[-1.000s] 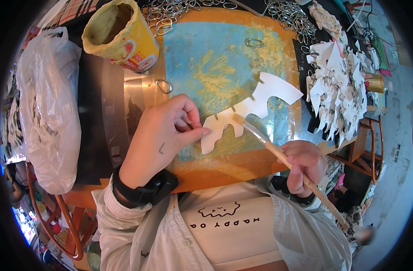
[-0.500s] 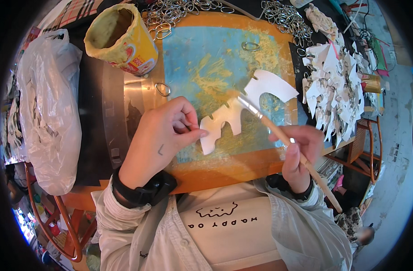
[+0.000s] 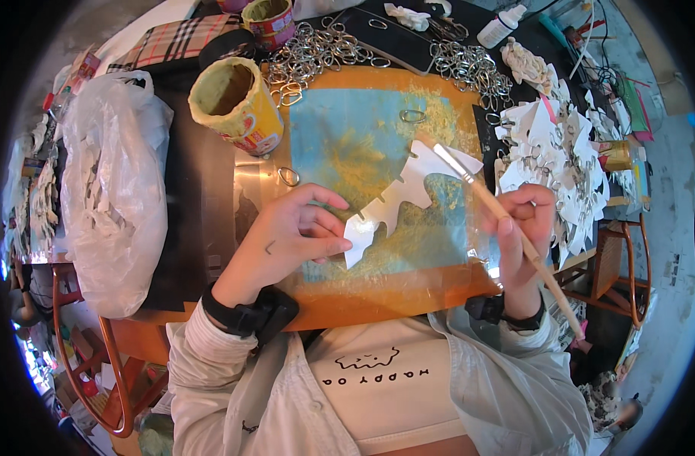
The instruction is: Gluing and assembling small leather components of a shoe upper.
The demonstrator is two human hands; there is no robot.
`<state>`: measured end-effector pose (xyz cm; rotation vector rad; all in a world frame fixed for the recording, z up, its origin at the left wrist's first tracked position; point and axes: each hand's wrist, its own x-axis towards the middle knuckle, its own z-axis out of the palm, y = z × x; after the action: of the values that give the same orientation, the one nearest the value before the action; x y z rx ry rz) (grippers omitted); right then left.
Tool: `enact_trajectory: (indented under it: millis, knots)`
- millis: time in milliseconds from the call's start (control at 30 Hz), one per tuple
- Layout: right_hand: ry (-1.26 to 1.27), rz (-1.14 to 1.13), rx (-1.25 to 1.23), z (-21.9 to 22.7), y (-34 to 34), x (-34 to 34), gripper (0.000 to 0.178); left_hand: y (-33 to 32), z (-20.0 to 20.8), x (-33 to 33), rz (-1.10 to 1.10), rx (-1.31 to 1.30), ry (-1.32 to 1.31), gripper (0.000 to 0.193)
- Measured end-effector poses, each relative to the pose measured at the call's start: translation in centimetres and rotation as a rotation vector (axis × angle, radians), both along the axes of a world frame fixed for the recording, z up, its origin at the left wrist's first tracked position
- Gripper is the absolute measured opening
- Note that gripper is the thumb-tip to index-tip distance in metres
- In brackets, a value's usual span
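My left hand (image 3: 290, 235) grips the near left end of a white, notched cut-out strip (image 3: 405, 194), with the thumb at its edge. The index finger is lifted off the strip. The strip slants away to the right over a blue, yellow-smeared work sheet (image 3: 309, 114), and its middle has a yellowish sheen. In my right hand (image 3: 524, 228) is a wooden-handled brush (image 3: 484, 196) with a silver ferrule. Its bristles are at the far end of the strip, near the top notch.
A yellow tub (image 3: 260, 125) with a crusted rim stands left of the sheet. Metal rings (image 3: 317, 57) are heaped behind it. White cut pieces (image 3: 549, 159) pile up at the right, and a plastic bag (image 3: 115, 205) lies at the left. A dropper bottle (image 3: 502, 26) is at the back.
The brush has moved from the strip's middle toward its far right end. The strip now slants more steeply. My left index finger has lifted, and the view has shifted slightly.
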<state>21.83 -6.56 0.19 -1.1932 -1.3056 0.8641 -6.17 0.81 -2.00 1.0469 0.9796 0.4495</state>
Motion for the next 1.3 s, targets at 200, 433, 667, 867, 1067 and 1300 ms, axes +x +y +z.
enact_trajectory:
  millis: [200, 433, 667, 867, 1067, 1300]
  knots:
    - [-0.046, 0.081, 0.155, 5.5, 2.8, 3.5, 0.021, 0.8, -0.8, -0.2, -0.002, 0.223, 0.045, 0.016]
    - [-0.185, 0.224, 0.272, 13.9, 9.0, -4.4, 0.033, 1.5, -0.2, -0.6, -0.044, 0.720, 0.145, 0.016]
    - [-0.544, 0.594, 0.333, 11.3, 16.6, -11.8, 0.011, 0.7, -1.5, -1.9, -0.076, 1.195, 0.224, 0.028]
    - [-0.603, 0.614, 0.385, 8.1, 19.7, -13.9, 0.009, 1.5, -1.7, -2.2, -0.070, 1.175, 0.216, 0.029]
    - [-0.571, 0.633, 0.403, 6.7, 20.6, -14.9, 0.013, 1.6, -1.4, -2.3, -0.090, 1.220, 0.188, 0.032]
    - [-0.857, 0.599, 0.426, 7.5, 20.4, -15.0, 0.018, 1.9, -1.0, -2.4, -0.108, 1.303, 0.175, 0.032]
